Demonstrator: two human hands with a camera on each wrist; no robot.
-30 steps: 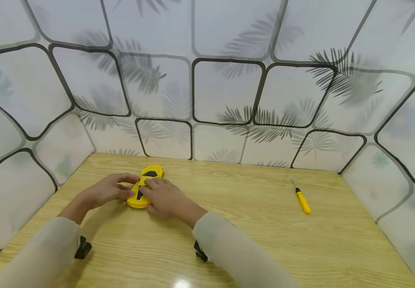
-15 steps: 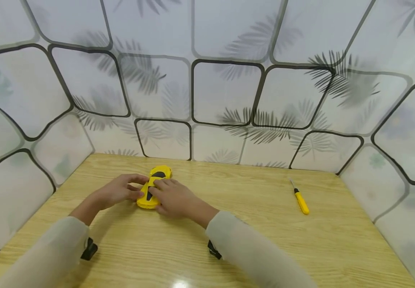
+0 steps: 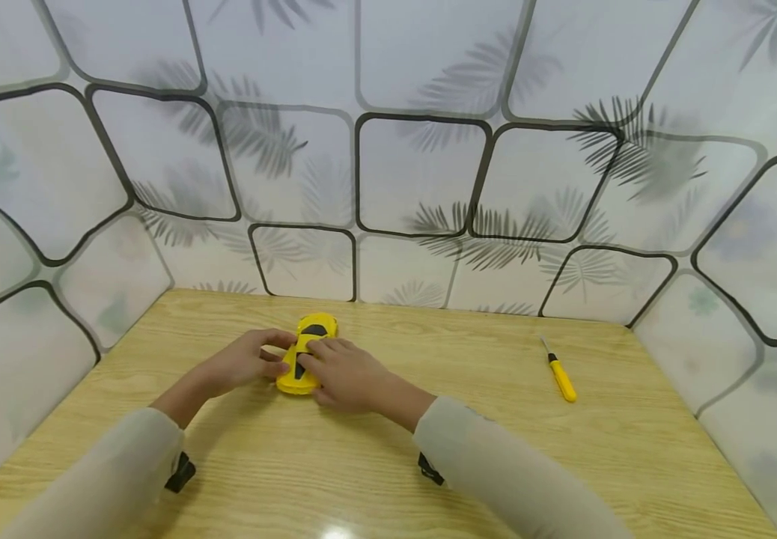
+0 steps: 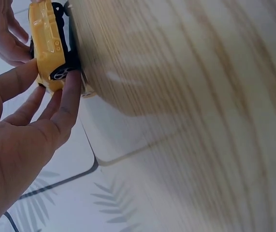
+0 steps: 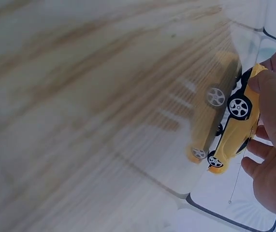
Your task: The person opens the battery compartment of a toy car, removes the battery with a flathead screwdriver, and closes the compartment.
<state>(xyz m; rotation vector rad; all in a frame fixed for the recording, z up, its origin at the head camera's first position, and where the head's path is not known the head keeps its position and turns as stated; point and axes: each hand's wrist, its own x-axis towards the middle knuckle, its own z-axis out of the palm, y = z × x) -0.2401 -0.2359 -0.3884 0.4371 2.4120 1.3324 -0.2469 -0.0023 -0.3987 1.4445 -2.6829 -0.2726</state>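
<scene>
A yellow toy car [image 3: 317, 323] with black windows stands on the wooden table, its far end pointing to the back wall. My left hand [image 3: 243, 363] holds its left side; in the left wrist view, the thumb [image 4: 19, 79] touches the bodywork and a finger lies by a wheel. From the right, my right hand [image 3: 348, 378] grips the car, fingers over the roof and thumb near its close end. The right wrist view shows the car's silver-spoked wheels [image 5: 239, 107] and its reflection in the tabletop. My right hand hides part of the car.
A screwdriver [image 3: 564, 380] with a yellow handle lies on the right of the table [image 3: 469, 419], blade pointing away. Patterned white panels [image 3: 422, 172] rise behind the table and on both sides.
Both hands and the toy car have slid to the right along the table. The grip looks the same, and the screwdriver still lies in its place.
</scene>
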